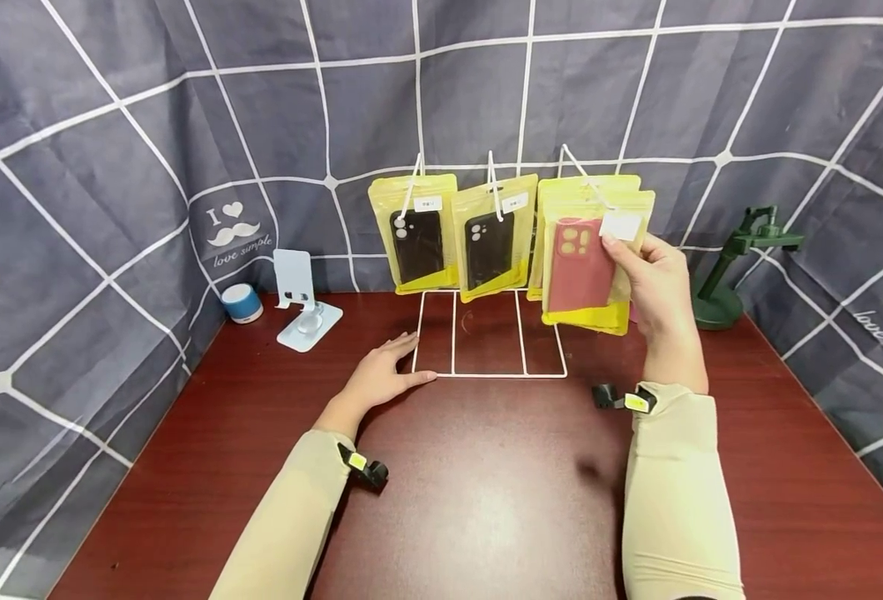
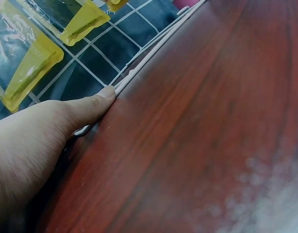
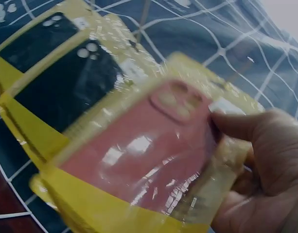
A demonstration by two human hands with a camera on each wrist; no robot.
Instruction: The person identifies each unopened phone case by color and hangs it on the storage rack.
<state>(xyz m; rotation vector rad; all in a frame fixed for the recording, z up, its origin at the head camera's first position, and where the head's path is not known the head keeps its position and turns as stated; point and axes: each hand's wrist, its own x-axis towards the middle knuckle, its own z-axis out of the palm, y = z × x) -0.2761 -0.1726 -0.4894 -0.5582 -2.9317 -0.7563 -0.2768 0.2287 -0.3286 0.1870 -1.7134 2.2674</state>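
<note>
My right hand (image 1: 662, 287) pinches the right edge of a yellow-edged clear pouch holding a pink phone case (image 1: 582, 267). The pouch's top is at the tip of the right white hook (image 1: 586, 173), with another pouch behind it. In the right wrist view, the thumb lies across the front of the pink phone case (image 3: 139, 145) pouch near its white label; the other fingers are behind. My left hand (image 1: 381, 375) rests on the left front corner of a white wire rack base (image 1: 486, 376), fingers extended. The left wrist view shows its thumb (image 2: 97, 103) on the wire.
Two pouched black phone cases, one on the left (image 1: 417, 250) and one in the middle (image 1: 490, 248), hang on neighbouring hooks. A light blue phone stand (image 1: 309, 321) and a blue-white cylinder (image 1: 242, 303) stand left; a green stand (image 1: 719, 304) is right. Grid-patterned cloth (image 1: 479, 92) surrounds the table.
</note>
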